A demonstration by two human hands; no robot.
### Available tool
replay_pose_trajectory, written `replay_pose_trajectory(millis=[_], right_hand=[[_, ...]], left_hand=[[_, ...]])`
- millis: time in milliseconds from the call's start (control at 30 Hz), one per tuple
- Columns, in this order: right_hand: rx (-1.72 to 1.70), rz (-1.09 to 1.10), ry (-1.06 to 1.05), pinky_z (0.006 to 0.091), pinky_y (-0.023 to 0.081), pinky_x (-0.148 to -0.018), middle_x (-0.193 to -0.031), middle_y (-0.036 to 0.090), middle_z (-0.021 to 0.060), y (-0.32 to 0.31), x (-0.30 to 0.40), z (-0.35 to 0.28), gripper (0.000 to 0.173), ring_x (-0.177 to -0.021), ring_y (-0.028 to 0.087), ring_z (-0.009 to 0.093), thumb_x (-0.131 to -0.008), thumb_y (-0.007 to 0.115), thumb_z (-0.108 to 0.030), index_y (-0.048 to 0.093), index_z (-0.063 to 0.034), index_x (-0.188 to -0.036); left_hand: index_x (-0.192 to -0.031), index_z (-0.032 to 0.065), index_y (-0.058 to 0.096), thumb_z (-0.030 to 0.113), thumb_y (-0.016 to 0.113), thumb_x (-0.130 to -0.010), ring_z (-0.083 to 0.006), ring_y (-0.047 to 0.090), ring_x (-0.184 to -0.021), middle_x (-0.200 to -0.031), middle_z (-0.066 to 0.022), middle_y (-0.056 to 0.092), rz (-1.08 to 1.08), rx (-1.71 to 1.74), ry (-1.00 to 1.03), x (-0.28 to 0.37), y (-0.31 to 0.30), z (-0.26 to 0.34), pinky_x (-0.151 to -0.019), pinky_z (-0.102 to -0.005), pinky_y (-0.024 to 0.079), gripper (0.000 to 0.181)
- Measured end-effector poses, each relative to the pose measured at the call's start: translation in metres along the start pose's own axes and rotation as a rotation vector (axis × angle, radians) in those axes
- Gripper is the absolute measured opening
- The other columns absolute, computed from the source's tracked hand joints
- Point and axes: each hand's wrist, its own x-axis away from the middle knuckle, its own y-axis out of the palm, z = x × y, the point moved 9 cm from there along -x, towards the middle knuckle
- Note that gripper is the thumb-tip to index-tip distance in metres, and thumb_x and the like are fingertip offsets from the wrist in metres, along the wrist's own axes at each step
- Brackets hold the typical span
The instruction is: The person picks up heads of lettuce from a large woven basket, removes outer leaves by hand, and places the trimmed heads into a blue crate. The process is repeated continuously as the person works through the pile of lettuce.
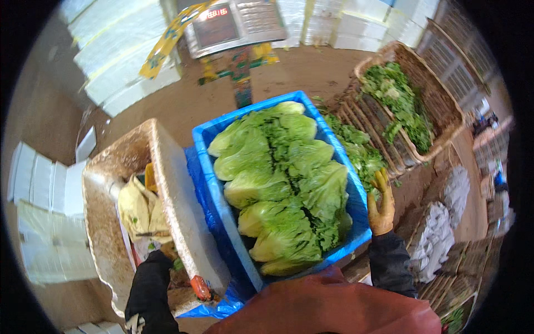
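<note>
A blue plastic crate [246, 267] full of green leafy lettuce heads [288, 183] stands before me, the heads lying in two rows. My right hand [381, 208], in a yellow glove, is raised just right of the crate's rim with its fingers apart and nothing in it. My left hand [169, 250] reaches down into a dirty white foam box [160, 175] at the left; it is mostly hidden below the black sleeve, and what it touches cannot be made out. In that box lie a pale yellow cloth or bag [139, 204] and other small items.
A digital scale display [217, 29] with yellow tape stands beyond the crate. Loose leaves [358, 150] and a brown plastic basket of greens [446, 104] are at the right. White foam boxes [121, 54] are stacked behind; grey sacks [434, 242] lie at the right.
</note>
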Motion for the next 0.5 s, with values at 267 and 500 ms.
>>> replay_pose_trajectory(millis=[267,500], right_hand=[[-0.075,0.110,0.182,0.0369,0.046,-0.102,-0.151,0.043,0.0179,-0.055,0.034,0.077,0.058,-0.123,0.057,0.027,-0.088,0.057,0.007,0.047,-0.0047,-0.144],[-0.224,-0.160,0.103,0.0438,0.038,-0.111,-0.154,0.039,0.0196,-0.012,0.037,0.098,0.059,-0.137,0.045,0.034,-0.090,0.065,-0.008,0.045,-0.0108,-0.146]], left_hand=[[-0.116,0.0025,0.067,0.028,0.070,-0.090,-0.0229,0.067,-0.090,-0.103,-0.0119,0.071,0.381,0.717,0.133,0.185,-0.209,0.045,-0.076,-0.0422,0.056,0.036],[-0.125,0.0036,0.061,0.023,0.069,-0.091,-0.0213,0.064,-0.102,-0.114,-0.0120,0.068,0.577,0.576,0.549,0.268,-0.314,0.373,-0.084,-0.0389,0.053,0.040]])
